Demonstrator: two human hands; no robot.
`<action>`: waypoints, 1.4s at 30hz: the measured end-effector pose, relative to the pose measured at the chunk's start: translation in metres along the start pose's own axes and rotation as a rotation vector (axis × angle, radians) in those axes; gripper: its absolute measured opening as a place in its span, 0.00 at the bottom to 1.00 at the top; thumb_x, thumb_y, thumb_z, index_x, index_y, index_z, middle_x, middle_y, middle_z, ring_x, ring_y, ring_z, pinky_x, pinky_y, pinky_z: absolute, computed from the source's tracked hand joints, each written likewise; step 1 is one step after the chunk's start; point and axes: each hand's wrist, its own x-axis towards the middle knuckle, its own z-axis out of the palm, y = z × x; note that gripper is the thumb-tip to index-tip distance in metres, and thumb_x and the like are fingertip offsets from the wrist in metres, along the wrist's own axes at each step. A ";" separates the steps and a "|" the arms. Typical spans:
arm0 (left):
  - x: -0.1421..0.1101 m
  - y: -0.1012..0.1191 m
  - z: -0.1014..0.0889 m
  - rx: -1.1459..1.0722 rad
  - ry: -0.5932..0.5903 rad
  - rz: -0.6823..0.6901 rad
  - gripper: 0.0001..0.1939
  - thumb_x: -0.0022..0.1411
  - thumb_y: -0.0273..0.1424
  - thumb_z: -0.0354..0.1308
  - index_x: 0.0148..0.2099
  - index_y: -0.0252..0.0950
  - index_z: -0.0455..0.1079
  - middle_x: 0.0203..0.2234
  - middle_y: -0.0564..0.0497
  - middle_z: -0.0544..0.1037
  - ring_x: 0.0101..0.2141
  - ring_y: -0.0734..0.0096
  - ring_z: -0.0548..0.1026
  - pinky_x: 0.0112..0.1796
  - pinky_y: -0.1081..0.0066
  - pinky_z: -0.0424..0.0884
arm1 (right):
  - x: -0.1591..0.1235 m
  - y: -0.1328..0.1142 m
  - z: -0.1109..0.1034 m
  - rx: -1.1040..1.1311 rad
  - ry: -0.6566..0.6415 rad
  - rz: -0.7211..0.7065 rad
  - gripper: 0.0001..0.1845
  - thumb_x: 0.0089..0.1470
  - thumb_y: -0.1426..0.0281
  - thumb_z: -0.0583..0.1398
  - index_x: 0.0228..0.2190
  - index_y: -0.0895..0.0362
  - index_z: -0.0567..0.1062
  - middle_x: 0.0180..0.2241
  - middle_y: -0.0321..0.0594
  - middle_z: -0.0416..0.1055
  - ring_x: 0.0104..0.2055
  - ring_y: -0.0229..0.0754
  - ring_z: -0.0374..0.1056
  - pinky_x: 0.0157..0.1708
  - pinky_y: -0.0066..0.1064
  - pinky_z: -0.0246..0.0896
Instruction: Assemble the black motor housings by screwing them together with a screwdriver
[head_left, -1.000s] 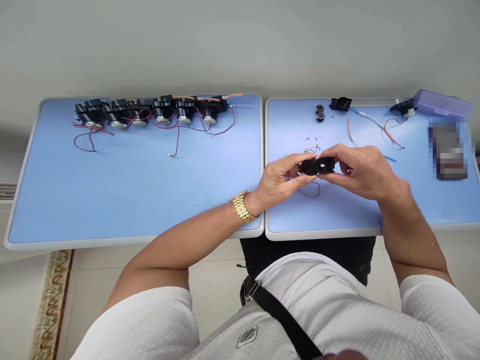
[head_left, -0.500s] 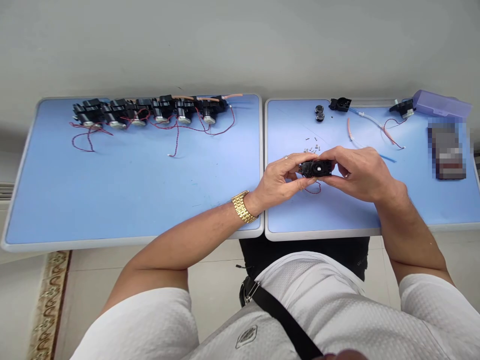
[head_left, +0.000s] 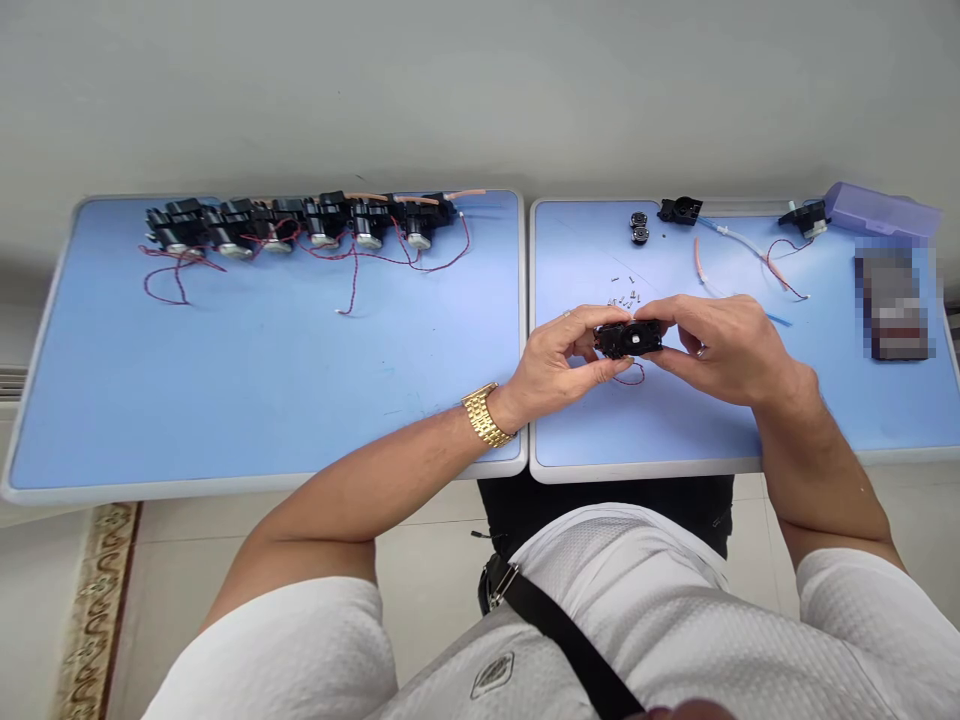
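Two bare hands hold a small black part (head_left: 628, 340) above a blue desk (head_left: 585, 420).

Left hand (head_left: 562, 362) and right hand (head_left: 724, 345) each have a pinching grip, fingers closed on opposite ends; loose screws (head_left: 624, 298) lie just beyond.

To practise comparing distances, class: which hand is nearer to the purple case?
Right. The right hand holds the right end of the black part; the purple case lies beyond it, farther back and right. The left hand holds the opposite end, farther from the case.
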 end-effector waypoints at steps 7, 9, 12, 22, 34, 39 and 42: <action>0.002 0.004 -0.001 0.084 -0.021 -0.002 0.25 0.70 0.44 0.76 0.64 0.41 0.81 0.48 0.44 0.84 0.42 0.69 0.82 0.38 0.72 0.83 | 0.001 0.000 0.002 -0.006 -0.014 0.019 0.07 0.72 0.69 0.65 0.50 0.51 0.80 0.38 0.33 0.87 0.32 0.38 0.80 0.28 0.32 0.59; 0.003 0.005 -0.002 0.123 -0.036 0.005 0.24 0.71 0.43 0.75 0.63 0.41 0.81 0.47 0.44 0.85 0.43 0.68 0.82 0.38 0.72 0.82 | 0.001 0.001 0.002 0.000 -0.018 0.015 0.07 0.72 0.69 0.65 0.50 0.51 0.80 0.38 0.33 0.87 0.32 0.38 0.79 0.28 0.32 0.59; 0.003 0.006 -0.002 0.160 -0.061 0.008 0.23 0.72 0.41 0.73 0.64 0.41 0.80 0.48 0.44 0.85 0.44 0.67 0.82 0.38 0.72 0.81 | 0.001 0.001 0.003 0.002 -0.027 0.011 0.07 0.72 0.68 0.65 0.50 0.51 0.79 0.37 0.32 0.86 0.31 0.37 0.79 0.28 0.32 0.57; 0.001 0.006 -0.002 0.096 -0.086 -0.039 0.23 0.76 0.40 0.70 0.68 0.42 0.78 0.52 0.44 0.84 0.43 0.69 0.82 0.38 0.72 0.81 | 0.000 0.007 -0.010 0.114 -0.137 0.080 0.24 0.73 0.45 0.65 0.55 0.50 0.80 0.36 0.33 0.84 0.26 0.37 0.72 0.29 0.33 0.63; 0.004 0.008 0.000 0.160 -0.072 0.070 0.20 0.73 0.37 0.72 0.65 0.43 0.81 0.48 0.47 0.86 0.41 0.70 0.80 0.38 0.72 0.78 | 0.012 0.005 0.022 0.554 0.510 0.499 0.37 0.74 0.33 0.51 0.31 0.49 0.77 0.26 0.38 0.75 0.21 0.41 0.68 0.20 0.40 0.61; 0.004 0.010 -0.002 0.162 -0.100 -0.007 0.21 0.73 0.40 0.72 0.64 0.41 0.81 0.45 0.46 0.85 0.40 0.69 0.80 0.37 0.72 0.79 | 0.016 0.020 0.044 0.597 0.450 0.594 0.44 0.66 0.24 0.49 0.30 0.49 0.76 0.25 0.36 0.75 0.23 0.41 0.70 0.24 0.37 0.67; 0.003 0.010 -0.002 0.162 -0.117 -0.038 0.21 0.73 0.42 0.72 0.63 0.40 0.81 0.46 0.45 0.85 0.40 0.69 0.81 0.37 0.72 0.79 | 0.015 0.029 0.057 0.630 0.374 0.621 0.44 0.65 0.23 0.49 0.31 0.49 0.76 0.26 0.36 0.76 0.24 0.40 0.71 0.26 0.36 0.70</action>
